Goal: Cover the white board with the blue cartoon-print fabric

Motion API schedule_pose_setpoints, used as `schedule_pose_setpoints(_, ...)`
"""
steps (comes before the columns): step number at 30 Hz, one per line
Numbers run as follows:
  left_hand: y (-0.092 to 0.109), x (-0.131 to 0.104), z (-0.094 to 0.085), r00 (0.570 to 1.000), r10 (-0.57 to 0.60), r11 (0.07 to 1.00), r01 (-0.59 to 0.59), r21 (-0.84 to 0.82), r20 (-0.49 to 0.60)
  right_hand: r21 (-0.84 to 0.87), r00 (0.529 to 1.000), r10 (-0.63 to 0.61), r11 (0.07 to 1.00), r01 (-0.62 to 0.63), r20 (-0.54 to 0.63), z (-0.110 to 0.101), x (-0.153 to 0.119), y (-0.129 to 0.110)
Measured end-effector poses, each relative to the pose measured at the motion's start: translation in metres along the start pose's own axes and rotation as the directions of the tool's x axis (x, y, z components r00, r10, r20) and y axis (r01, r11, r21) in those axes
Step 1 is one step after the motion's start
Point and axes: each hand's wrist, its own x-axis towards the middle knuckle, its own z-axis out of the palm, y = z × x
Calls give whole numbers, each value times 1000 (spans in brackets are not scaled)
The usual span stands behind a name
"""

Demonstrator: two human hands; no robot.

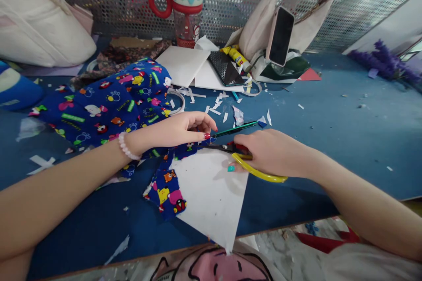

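Scissors in right hand; left hand at patterned cloth.

The cloth is deep blue, printed with pink, yellow, white and brown cartoon animals, paw outlines and green bars. The sheet is white. The scissors have yellow and red on the handles and dark blades. Nails are red on the left fingers, turquoise on the right fingers. The desk is blue, the pen green and black, the flowers purple.
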Motion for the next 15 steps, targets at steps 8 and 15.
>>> schedule_pose_setpoints(8,-1,0,1,1000,-8,999,9,31,-12,132,999,-34,991,31,24,-1,-7,4)
schedule_pose_setpoints(15,2,-1,2,1000,-22,1000,22,1,-14,222,996,-81,972,73,28,-1,-10,7)
